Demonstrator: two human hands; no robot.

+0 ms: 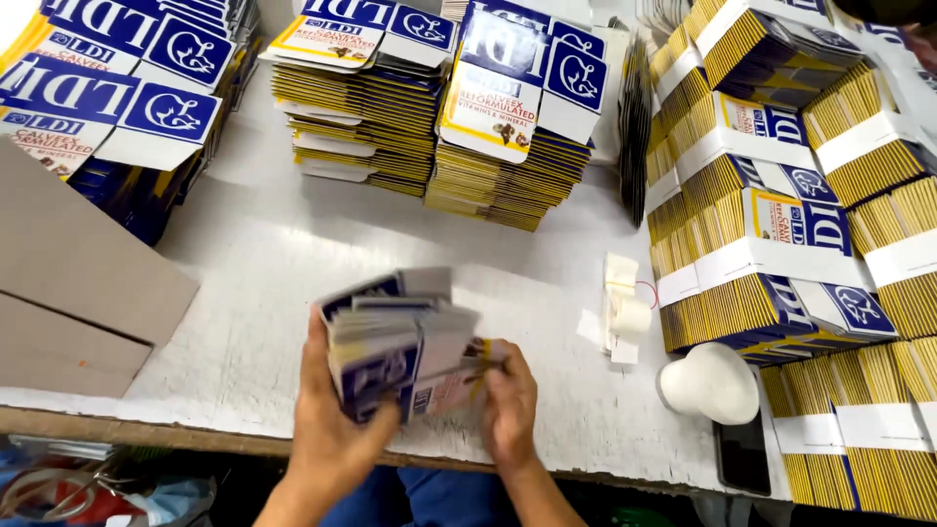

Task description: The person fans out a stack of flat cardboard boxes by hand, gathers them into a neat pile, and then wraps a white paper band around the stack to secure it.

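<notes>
Between both hands, flat carton stack [400,342]: left grip [332,415] clamps its 7 o'clock end, right grip [509,400] pinches 4 o'clock.

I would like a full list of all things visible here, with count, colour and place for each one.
table: one, white, centre
loose stacks of flat cartons: several, blue, yellow and white, far side
banded bundles: many, yellow-edged with white bands, right
cardboard sheets: two, brown, left edge
paper bands: small pile, white, beside bundles
dome-shaped object: one, white, front right
phone: one, dark, front right edge
held cartons: one blurred handful, blue and white, front centre
left hand: under the held cartons
right hand: at their right end
</notes>
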